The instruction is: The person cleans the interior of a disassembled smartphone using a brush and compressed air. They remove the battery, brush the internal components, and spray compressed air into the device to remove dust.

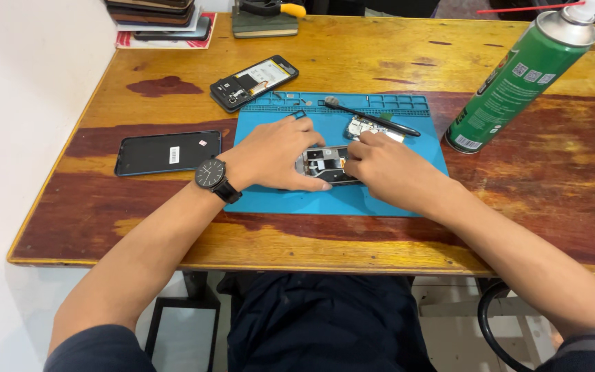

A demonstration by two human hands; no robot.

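Left hand (280, 155) pressing flat, steadying the opened grey phone chassis (326, 165) mid-mat on the blue silicone repair mat (380, 196); right hand (387, 169) fingertips pinched narrow at its 3 o'clock edge. Green spray can (518, 79) at 2 o'clock.

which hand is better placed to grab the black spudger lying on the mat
Right. The right hand rests on the opened phone just below the spudger, which lies on its side of the blue mat. The left hand sits farther left.
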